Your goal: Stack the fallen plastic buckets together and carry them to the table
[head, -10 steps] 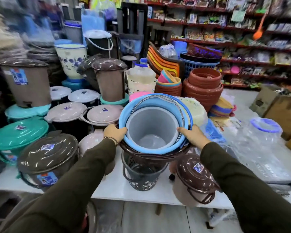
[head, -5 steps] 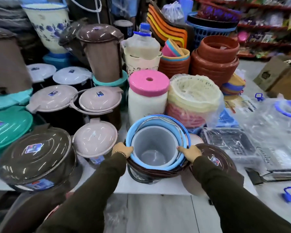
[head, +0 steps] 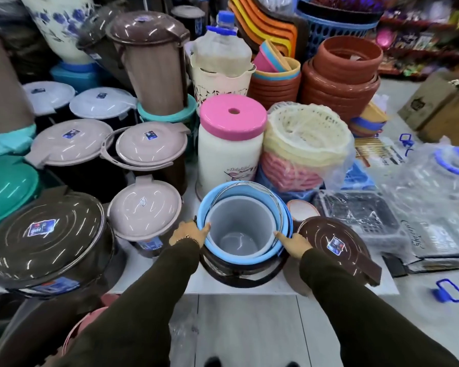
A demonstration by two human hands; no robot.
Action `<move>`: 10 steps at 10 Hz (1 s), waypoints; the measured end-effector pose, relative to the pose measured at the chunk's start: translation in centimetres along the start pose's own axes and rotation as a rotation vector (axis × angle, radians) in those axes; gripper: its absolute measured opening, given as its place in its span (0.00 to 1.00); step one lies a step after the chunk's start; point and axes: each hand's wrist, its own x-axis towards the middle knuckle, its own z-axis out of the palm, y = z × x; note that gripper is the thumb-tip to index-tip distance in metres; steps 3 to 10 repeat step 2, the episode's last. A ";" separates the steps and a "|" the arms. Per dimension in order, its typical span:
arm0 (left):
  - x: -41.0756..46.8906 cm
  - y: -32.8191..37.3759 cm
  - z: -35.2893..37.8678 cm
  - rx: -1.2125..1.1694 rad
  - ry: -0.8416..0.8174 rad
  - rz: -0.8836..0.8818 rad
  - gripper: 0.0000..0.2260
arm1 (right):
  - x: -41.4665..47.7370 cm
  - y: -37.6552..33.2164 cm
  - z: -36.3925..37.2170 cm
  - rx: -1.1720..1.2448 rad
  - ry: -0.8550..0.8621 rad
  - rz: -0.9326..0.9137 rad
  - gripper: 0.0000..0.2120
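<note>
While both hands grip it, the bucket stack (head: 240, 226) has come down onto the table (head: 154, 271).

You stand at a white table (head: 154, 271) packed with plastic things. The stack of blue, grey and brown plastic buckets (head: 243, 229) sits near its front edge. A white jar with a pink lid (head: 231, 147) stands just behind it. Brown lidded bins (head: 45, 245) crowd the left.
</note>
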 end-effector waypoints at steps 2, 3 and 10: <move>-0.2 3.9 -1.5 0.163 0.258 0.154 0.27 | -1.7 -2.1 -3.2 -0.069 0.347 -0.332 0.31; -0.2 3.9 -1.5 0.163 0.258 0.154 0.27 | -1.7 -2.1 -3.2 -0.069 0.347 -0.332 0.31; -0.2 3.9 -1.5 0.163 0.258 0.154 0.27 | -1.7 -2.1 -3.2 -0.069 0.347 -0.332 0.31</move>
